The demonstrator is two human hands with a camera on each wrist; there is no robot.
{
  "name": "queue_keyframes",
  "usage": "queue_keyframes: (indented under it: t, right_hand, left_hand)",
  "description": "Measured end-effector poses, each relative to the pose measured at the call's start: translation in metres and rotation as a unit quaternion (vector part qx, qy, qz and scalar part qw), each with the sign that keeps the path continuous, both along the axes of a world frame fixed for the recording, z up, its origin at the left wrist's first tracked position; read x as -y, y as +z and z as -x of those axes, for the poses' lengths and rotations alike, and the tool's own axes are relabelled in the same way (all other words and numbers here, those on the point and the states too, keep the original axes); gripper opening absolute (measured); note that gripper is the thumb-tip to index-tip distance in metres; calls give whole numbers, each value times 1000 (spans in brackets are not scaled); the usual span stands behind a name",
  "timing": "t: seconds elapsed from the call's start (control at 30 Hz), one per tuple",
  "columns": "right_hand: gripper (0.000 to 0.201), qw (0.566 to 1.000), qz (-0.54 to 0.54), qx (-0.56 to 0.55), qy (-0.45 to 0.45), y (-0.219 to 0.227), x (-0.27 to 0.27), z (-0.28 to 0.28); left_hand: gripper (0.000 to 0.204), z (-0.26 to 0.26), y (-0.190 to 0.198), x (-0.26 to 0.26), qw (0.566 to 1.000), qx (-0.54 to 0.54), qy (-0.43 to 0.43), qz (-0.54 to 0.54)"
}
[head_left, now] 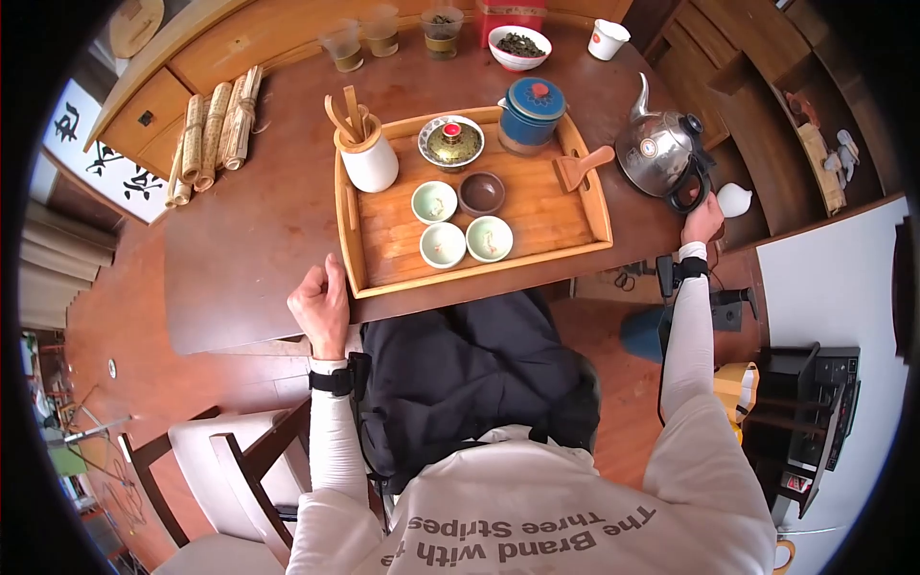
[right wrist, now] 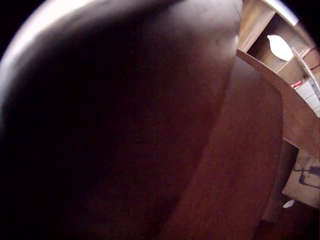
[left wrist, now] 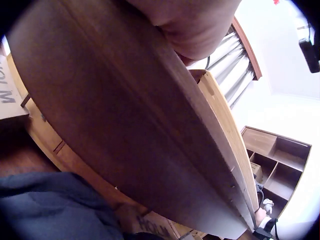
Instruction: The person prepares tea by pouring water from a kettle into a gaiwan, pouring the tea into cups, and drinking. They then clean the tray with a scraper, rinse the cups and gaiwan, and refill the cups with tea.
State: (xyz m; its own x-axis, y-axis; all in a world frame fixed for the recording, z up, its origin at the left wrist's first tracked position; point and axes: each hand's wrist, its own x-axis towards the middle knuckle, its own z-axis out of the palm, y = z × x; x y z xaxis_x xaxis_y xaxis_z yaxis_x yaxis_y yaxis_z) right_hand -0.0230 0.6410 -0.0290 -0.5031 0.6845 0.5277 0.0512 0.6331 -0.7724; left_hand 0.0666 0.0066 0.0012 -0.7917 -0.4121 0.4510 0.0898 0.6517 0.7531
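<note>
You seem to be at the kettle-handling step: the kettle [head_left: 654,161] sits on the table [head_left: 244,240], just right of the tray [head_left: 585,233]. Any lift from here calls for a secure hold and a level spout. Your right hand [head_left: 704,220] grips the handle's lower end, arm extended. Your left hand [head_left: 321,305] is clenched, empty, at the table's edge near the tray's corner.
</note>
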Motion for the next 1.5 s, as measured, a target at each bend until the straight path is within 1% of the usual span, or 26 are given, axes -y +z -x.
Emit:
queue_keyframes:
  t: [0.03,0.1,0.2,0.3,0.43,0.5,0.53,0.57,0.63,0.7,0.73,0.77,0.8,0.83,0.9,0.93,0.97,1.03,1.1,1.17,1.3,1.33,1.37,1.43,1.47,1.5]
  right_hand:
    - [31,1000,1,1,3,0,-3,1]
    - [22,996,76,-26,45,-6,-6,3]
    - [23,996,69,-26,42,-6,-4,0]
    - [23,996,63,-37,50,-6,-7,3]
    - [26,992,105,-28,58,-12,-15,5]
    - [30,994,89,-55,29,-4,-4,3]
    - [35,998,17,-65,-11,2,2,3]
    - [38,997,0,-61,-45,10,9,0]
    - [39,997,17,-21,-78,21,19,-4]
    - [39,996,-2,-11,-90,29,24,-10]
    - [36,992,63,-94,-64,26,23,-11]
    - [34,975,129,-177,-33,32,30,-12]
    - [29,974,135,-181,-19,41,34,-23]
    - [25,982,112,-155,-9,58,49,-38]
    - [18,975,71,-200,65,99,113,-44]
    - [15,974,71,-161,145,112,140,-45]
    - [18,965,69,-120,223,122,162,-43]
    - [42,933,43,-77,348,137,195,-29]
    - [67,915,-49,-23,399,156,218,-7]
    - [82,887,-58,-9,458,161,234,21]
    - [95,860,-106,78,493,151,256,61]
    - [94,843,-80,58,528,142,264,70]
    - [94,840,-81,59,532,135,265,74]
    - [89,847,-149,97,502,122,266,78]
    - [82,856,-155,87,486,119,267,82]
    - [82,854,-156,89,488,116,268,85]
  left_hand:
    - [50,0,-1,0,1000,-2,-6,-1]
    - [50,-1,-5,2,1000,2,-8,1]
    - [48,-3,2,0,999,14,-11,36]
    - [48,-2,3,-2,1000,6,-11,22]
    - [47,-2,-2,-2,1000,16,-4,21]
    - [46,-2,-1,-1,1000,18,-8,19]
    - [46,-3,-1,0,999,21,-4,28]
    - [47,-3,0,0,999,20,-7,38]
    - [46,-1,-4,1,999,3,0,47]
    - [46,-1,-3,0,998,4,3,55]
    - [47,-2,-3,0,999,6,2,50]
    - [47,0,0,0,999,7,4,46]
    - [47,-1,3,-1,997,-2,9,77]
    - [47,-1,2,-1,997,-3,12,74]
    - [47,-1,-1,0,998,-2,6,63]
    - [47,-2,0,1,998,-2,5,63]
    - [47,-2,0,1,998,0,2,67]
    - [47,-2,0,1,998,1,2,69]
    - [47,-2,-1,2,995,-11,3,94]
    - [46,-3,1,1,996,-6,7,83]
    - [46,-3,3,-1,998,-2,22,61]
    - [44,-3,3,-1,998,2,25,64]
    - [44,-2,2,0,998,4,30,62]
    - [44,-3,1,0,997,-1,15,71]
    - [42,-3,1,1,997,9,14,79]
    - [42,-3,1,1,997,11,17,77]
